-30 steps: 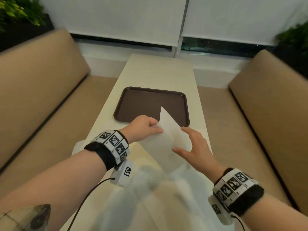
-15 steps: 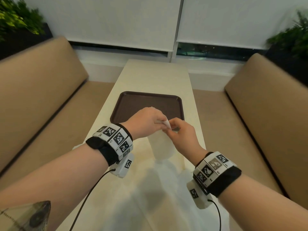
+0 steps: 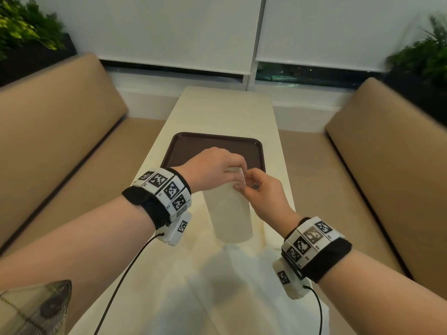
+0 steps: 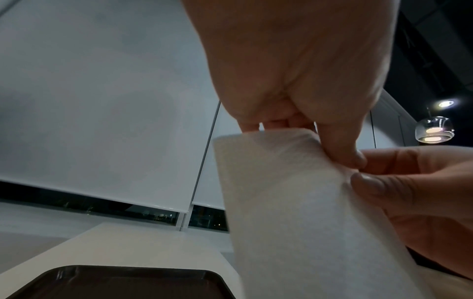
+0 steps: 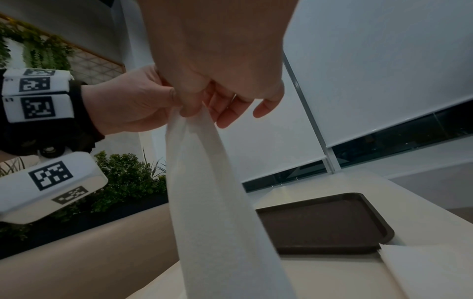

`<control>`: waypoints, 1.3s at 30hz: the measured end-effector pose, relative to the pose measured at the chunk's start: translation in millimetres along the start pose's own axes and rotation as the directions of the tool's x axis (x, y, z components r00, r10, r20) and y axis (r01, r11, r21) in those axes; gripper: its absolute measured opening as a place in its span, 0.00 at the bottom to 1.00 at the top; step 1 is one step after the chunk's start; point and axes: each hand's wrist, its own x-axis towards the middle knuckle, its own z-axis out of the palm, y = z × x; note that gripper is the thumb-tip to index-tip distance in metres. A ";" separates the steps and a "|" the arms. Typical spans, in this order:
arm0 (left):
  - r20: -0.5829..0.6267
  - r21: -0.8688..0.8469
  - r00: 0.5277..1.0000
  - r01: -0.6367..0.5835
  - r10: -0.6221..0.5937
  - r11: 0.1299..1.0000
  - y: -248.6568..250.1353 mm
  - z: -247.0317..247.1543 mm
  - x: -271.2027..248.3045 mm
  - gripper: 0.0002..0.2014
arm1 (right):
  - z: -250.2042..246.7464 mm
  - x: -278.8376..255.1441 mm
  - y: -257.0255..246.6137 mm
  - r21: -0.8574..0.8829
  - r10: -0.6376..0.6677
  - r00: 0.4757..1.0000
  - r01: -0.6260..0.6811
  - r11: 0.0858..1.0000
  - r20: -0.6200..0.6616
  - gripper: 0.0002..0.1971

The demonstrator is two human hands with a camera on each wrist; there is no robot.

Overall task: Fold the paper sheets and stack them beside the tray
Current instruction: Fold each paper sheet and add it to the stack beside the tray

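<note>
1. Head view: a thin white paper sheet [image 3: 228,209], doubled over, hangs above the cream rectangular table [image 3: 225,112], at 6 o'clock from the dark brown plastic tray [image 3: 212,143].
2. Left hand [image 3: 212,169] and right hand [image 3: 262,192] each pinch its top edge, side by side.
3. Handling: light, limp, probably easily creased; best held at the top corners.
4. More white sheets [image 3: 242,286] lie nearer, at 6 o'clock; their count is unclear.
</note>
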 end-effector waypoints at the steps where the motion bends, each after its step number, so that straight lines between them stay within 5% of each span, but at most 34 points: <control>1: -0.005 0.000 1.000 0.019 -0.019 1.000 -0.1 -0.1 0.1 0.07 | -0.8 -1.5 0.9 0.009 0.004 1.000 -0.004 1.000 -0.014 0.04; 6: 0.019 0.045 0.996 -0.087 0.086 0.995 -1.3 1.5 3.5 0.08 | 0.6 -4.8 4.7 -0.063 -0.054 0.998 0.051 0.997 -0.037 0.06; 9: 0.007 0.029 0.999 -0.049 0.049 0.998 -3.6 2.8 7.9 0.08 | 2.2 -2.8 8.3 -0.075 -0.032 0.999 0.032 0.997 -0.011 0.06; 18: -0.120 0.023 0.990 0.078 -0.075 0.997 -20.7 -8.1 24.9 0.09 | 10.5 -23.1 62.2 -0.140 0.162 0.982 -0.148 0.979 0.098 0.09; 21: -0.102 0.020 0.991 0.088 -0.086 0.996 -25.6 -5.5 25.2 0.09 | 3.1 -24.0 80.4 -0.320 0.309 0.908 -0.214 0.923 0.282 0.05; 23: -0.091 0.013 0.992 0.088 -0.086 0.996 -26.6 -3.4 26.8 0.09 | -5.5 -16.6 86.2 -0.389 0.332 0.922 -0.236 0.891 0.201 0.06; 25: -0.064 0.018 0.996 0.068 -0.066 0.998 -23.6 -0.3 30.1 0.09 | -14.1 -6.5 76.7 -0.262 0.261 0.964 -0.242 0.934 0.040 0.13; 28: -0.025 0.013 0.999 0.020 -0.020 1.000 -15.1 6.2 37.4 0.09 | -13.7 5.5 48.4 -0.114 0.112 0.990 -0.102 0.988 0.083 0.15; 31: -0.041 -0.012 0.999 -0.022 0.021 1.000 -6.6 11.3 46.6 0.09 | -8.5 6.6 37.3 -0.109 0.052 0.998 -0.046 0.993 0.048 0.04; 36: -0.105 -0.039 0.994 -0.047 0.043 0.998 0.6 20.7 65.7 0.10 | -23.3 3.0 56.5 -0.030 0.120 0.984 -0.125 0.992 -0.129 0.13; 39: -0.222 -0.184 0.971 0.043 -0.084 0.982 -0.9 35.0 76.4 0.11 | -44.2 1.0 73.3 -0.054 0.172 0.968 -0.185 0.981 -0.184 0.09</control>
